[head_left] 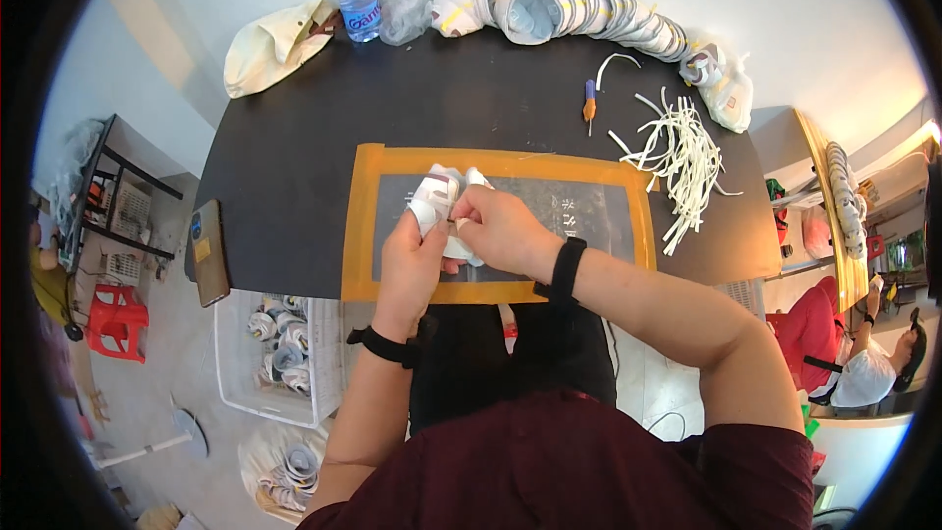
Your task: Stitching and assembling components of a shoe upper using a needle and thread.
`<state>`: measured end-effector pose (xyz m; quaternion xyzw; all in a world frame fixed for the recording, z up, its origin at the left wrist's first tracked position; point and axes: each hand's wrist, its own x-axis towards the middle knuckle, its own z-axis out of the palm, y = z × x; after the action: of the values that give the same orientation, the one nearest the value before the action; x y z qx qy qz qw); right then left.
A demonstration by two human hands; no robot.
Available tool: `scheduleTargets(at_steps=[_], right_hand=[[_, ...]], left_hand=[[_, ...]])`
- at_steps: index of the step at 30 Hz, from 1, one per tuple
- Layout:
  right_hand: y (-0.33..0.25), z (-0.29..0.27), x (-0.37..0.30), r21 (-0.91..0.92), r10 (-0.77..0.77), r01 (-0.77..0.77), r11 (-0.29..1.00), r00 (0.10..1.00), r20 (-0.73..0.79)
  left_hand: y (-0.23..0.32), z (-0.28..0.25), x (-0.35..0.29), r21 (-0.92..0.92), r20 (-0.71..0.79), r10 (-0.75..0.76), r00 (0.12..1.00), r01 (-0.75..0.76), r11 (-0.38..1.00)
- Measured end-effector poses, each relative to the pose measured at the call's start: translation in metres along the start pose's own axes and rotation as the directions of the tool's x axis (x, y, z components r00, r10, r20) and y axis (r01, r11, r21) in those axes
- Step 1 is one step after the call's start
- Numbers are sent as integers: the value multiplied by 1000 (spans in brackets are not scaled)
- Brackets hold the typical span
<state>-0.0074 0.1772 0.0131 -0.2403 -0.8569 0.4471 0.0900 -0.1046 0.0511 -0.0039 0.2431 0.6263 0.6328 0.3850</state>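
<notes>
- Your left hand (409, 262) clamped its fingers on the white piece (433, 196), over the orange-edged mat (364, 226).
- Your right hand (504, 229) pinched its fingertips together at the piece; exact grip hidden.
- White strips (679, 162) lay at your right.

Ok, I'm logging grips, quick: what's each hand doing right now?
Left hand: closed, holding a white piece.
Right hand: pinched closed at it; contents unclear.

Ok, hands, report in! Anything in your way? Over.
Left hand grips white piece. Right hand pinches at it. It's over the orange-edged mat. White strips off to the right, apart from both hands.
</notes>
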Motion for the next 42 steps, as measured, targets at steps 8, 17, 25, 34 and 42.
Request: scheduleTargets(at_steps=[8, 17, 25, 34, 42], right_hand=[[-7, -27, -17, -42, -4, 10, 999, 990, 139], [-12, -10, -40, -298, -102, 81, 951, 993, -57], [-8, -5, -46, -344, -167, 134, 929, 983, -69], [-8, -4, -45, -268, -165, 130, 955, 980, -114], [-6, 1, -34, -255, -140, 102, 961, 980, -138]], left_hand=[[-9, -5, -2, -76, 7, 35, 999, -34, 997], [-9, -1, -3, 17, -53, 74, 996, -73, 997], [-11, 1, -2, 4, -75, 105, 992, -105, 994], [-15, 1, -2, -1, -103, 97, 990, -98, 995], [-6, 4, -2, -69, -94, 73, 993, -80, 994]])
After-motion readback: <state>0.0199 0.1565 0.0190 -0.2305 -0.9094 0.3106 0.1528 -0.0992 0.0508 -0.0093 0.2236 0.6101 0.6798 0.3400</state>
